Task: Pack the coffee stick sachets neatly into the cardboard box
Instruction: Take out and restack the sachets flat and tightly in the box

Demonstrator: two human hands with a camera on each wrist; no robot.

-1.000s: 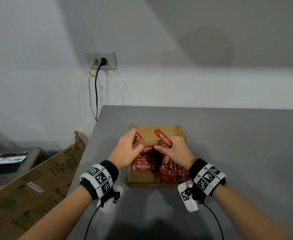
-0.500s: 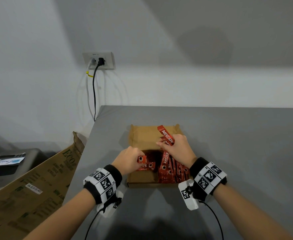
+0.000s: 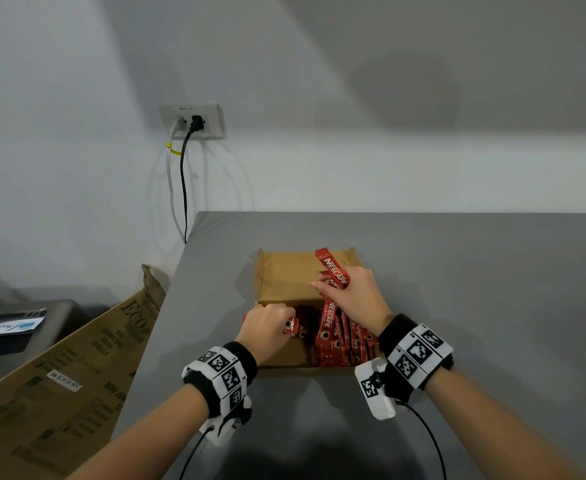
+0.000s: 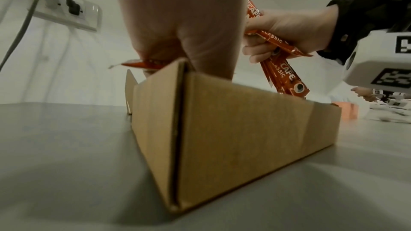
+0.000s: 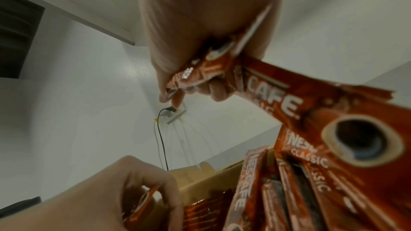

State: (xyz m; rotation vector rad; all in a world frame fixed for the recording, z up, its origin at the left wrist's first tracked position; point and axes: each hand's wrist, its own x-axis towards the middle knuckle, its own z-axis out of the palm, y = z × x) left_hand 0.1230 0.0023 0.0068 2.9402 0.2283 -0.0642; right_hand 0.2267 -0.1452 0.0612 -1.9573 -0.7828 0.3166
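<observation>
At inspection, the cardboard box [image 3: 284,278] sat open on the grey desk [image 3: 475,289], with a row of coffee stick sachets [image 3: 345,341] standing on edge along the side nearest the right wrist. The right hand [image 3: 353,296] had its fingers [image 5: 213,90] curled round several sachets, one long stick [image 3: 331,268] projecting beyond the fingertips, tilted over the far part of the box. The left hand [image 3: 267,327] held its fingers closed on a small bunch of sachets [image 3: 289,325] lying crosswise to the packed row, just beside it, at the near left of the box.

Risks noted, as judgement only:
- The right-hand bundle was fanned, not squared (the sticks pointed at differing angles below the fingers); released so, it would likely land askew across the row.
- The projecting stick appeared the loosest in the grip and could slide out past the fingertips onto the desk.
- The left-hand bunch ran across the row; pushed in sideways, it could buckle or topple the upright sticks next to the fingers.
- The box was light and unbraced; a sideways push might shift it.
</observation>
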